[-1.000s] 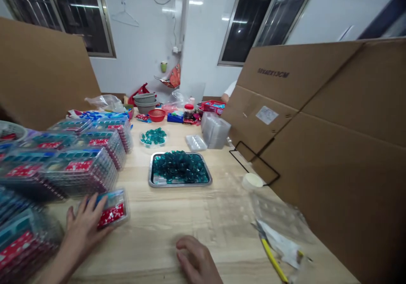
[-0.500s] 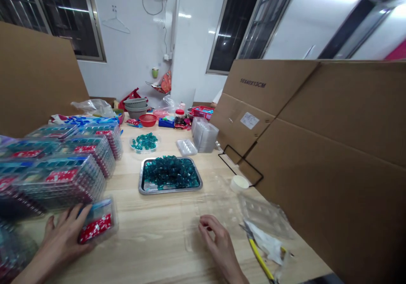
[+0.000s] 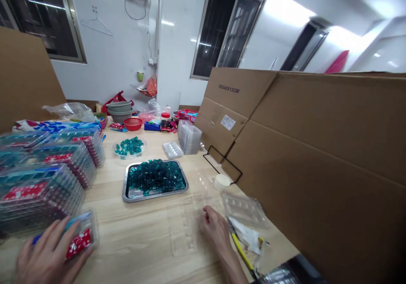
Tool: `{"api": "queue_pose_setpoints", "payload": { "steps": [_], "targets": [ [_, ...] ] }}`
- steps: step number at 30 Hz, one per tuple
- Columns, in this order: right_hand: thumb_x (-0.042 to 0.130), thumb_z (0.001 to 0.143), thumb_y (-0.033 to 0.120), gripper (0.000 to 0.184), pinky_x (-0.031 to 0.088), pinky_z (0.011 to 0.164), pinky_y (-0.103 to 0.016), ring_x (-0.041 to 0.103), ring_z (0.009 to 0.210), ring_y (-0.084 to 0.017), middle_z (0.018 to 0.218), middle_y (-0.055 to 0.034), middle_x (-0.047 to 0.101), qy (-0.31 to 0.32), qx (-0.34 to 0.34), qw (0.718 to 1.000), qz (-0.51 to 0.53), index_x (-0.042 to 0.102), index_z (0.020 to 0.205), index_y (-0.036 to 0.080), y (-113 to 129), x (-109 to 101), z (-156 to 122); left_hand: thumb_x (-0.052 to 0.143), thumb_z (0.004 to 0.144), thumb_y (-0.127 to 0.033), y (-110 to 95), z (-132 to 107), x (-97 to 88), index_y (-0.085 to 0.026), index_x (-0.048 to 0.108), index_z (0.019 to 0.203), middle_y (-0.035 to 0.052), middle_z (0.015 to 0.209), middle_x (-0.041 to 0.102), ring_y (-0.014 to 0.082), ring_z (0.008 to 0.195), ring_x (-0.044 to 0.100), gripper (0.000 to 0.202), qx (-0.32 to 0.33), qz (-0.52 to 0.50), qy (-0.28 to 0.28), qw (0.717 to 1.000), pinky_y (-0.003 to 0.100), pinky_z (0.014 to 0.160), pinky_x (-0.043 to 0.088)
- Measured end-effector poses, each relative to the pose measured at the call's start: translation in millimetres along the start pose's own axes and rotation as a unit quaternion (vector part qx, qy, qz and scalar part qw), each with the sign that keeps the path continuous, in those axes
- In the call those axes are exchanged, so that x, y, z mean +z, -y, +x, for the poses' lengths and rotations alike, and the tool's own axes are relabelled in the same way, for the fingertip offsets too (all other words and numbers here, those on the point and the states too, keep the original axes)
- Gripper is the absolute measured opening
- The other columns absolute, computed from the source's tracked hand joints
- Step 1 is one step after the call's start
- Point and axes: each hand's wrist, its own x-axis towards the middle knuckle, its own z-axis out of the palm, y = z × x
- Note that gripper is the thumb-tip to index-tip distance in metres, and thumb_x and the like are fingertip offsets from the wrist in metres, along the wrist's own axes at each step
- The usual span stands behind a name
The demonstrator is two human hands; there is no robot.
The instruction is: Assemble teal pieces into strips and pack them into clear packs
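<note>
In the head view, my left hand [image 3: 52,250] is at the lower left. Its fingers lie over a clear plastic box [image 3: 94,229], with the thumb along the near side. A red packet with white dots [image 3: 79,242] shows inside this box. My right hand [image 3: 217,231] is curled closed at the edge of a see-through plastic sheet or tray [image 3: 180,229] on the table. The fingertips are turned away, so what they hold, if anything, is hidden. Behind my left hand stand stacks of similar filled boxes [image 3: 71,187].
A metal tray [image 3: 127,195] holds a heap of teal pieces; a clear dish [image 3: 144,148] beyond has more. To the right are a white round lid [image 3: 222,181], a clear moulded tray [image 3: 244,208], yellow-handled pliers [image 3: 241,252] and a tall cardboard wall [image 3: 301,157].
The camera view has turned to the right. My left hand and the box beneath it sit lower left in view. My right hand has curled further, its fingers now turned away.
</note>
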Motion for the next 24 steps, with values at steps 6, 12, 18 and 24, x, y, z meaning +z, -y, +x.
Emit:
{"api": "queue_pose_setpoints", "payload": {
  "steps": [6, 12, 18, 24],
  "targets": [
    [0.041, 0.080, 0.014, 0.025, 0.046, 0.065, -0.031, 0.063, 0.075, -0.022, 0.084, -0.0081, 0.067, -0.092, -0.119, 0.983, 0.105, 0.061, 0.094, 0.018, 28, -27, -21, 0.055, 0.076, -0.042, -56, -4, 5.3, -0.023, 0.055, 0.114, 0.0119, 0.121, 0.060, 0.0310, 0.118, 0.049, 0.042, 0.083, -0.050, -0.066, 0.993, 0.051, 0.105, 0.032],
    [0.047, 0.075, 0.009, 0.021, 0.043, 0.059, -0.028, 0.061, 0.065, -0.020, 0.071, -0.0041, 0.065, -0.029, -0.323, 0.925, 0.197, 0.059, 0.089, 0.020, 115, 7, -66, 0.049, 0.084, -0.036, -100, -5, 17.0, -0.020, 0.055, 0.118, 0.0106, 0.123, 0.059, 0.0252, 0.117, 0.052, 0.038, 0.117, -0.087, -0.096, 0.985, 0.042, 0.096, 0.047],
    [0.047, 0.082, 0.020, 0.011, 0.040, 0.055, -0.024, 0.057, 0.059, -0.015, 0.066, -0.0015, 0.062, 0.034, -0.322, 0.903, 0.283, 0.057, 0.078, 0.019, 155, 44, -51, 0.036, 0.090, -0.029, -103, -29, 54.5, -0.017, 0.054, 0.122, 0.0095, 0.126, 0.058, 0.0194, 0.115, 0.055, 0.039, 0.120, -0.070, -0.017, 0.990, 0.031, 0.088, 0.053],
    [0.051, 0.079, 0.018, 0.008, 0.042, 0.071, -0.023, 0.059, 0.077, -0.015, 0.082, -0.0038, 0.062, 0.089, -0.196, 0.954, 0.208, 0.059, 0.079, 0.017, 160, 58, 59, 0.056, 0.071, -0.061, -110, -56, 116.4, -0.013, 0.056, 0.120, 0.0214, 0.121, 0.059, 0.0369, 0.109, 0.056, 0.068, 0.155, -0.037, -0.023, 0.987, 0.044, 0.083, 0.052]
  ]
}}
